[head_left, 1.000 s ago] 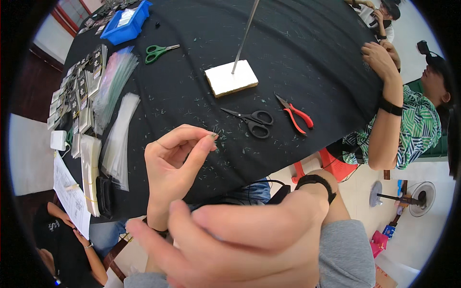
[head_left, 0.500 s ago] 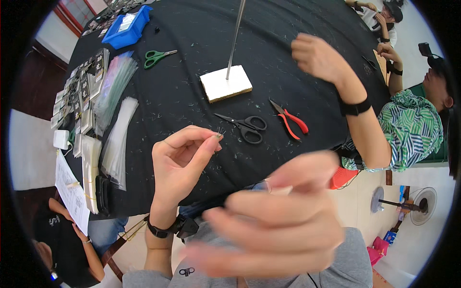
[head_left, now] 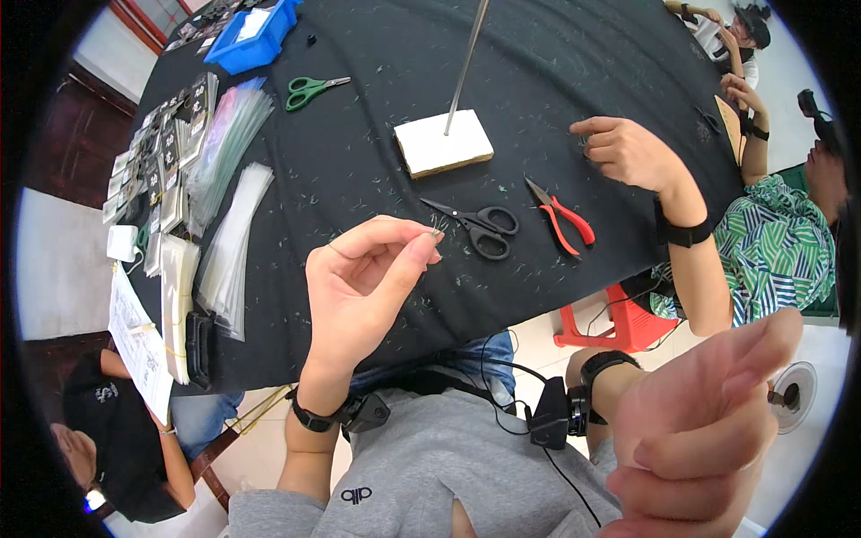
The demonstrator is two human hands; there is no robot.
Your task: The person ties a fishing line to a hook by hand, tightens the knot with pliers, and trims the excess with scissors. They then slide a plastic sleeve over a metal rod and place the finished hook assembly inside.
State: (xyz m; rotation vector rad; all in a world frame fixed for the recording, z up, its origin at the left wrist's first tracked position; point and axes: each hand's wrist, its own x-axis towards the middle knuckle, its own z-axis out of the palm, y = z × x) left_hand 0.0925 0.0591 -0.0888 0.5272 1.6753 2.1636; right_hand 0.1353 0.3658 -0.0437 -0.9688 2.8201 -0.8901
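Observation:
My left hand (head_left: 359, 278) is held above the table's near side, its thumb and forefinger pinching a small tuft of thin, stiff dark strands (head_left: 438, 228). The ends of the strands stick up past the fingertips. Raised close to the camera at lower right is my right hand (head_left: 704, 439). Its fingers are curled, with thumb and forefinger brought together; whatever they may pinch is too fine to see. Just beyond my left fingertips lie black-handled scissors (head_left: 491, 231). Red-handled pliers (head_left: 565, 220) rest to the right of them.
A white-topped block (head_left: 421, 151) holds an upright metal rod (head_left: 465, 72). Leftward are green scissors (head_left: 307, 93), a blue bin (head_left: 256, 52), clear plastic strips (head_left: 231, 260) and packaged cards (head_left: 166, 170). A co-worker's hand (head_left: 628, 152) is over the table's right side. Clippings dot the black cloth.
My right hand has swung rightward, away from my left hand and toward the picture's lower right. My left hand keeps its pinch. The co-worker's hand has come lower, its forefinger extended.

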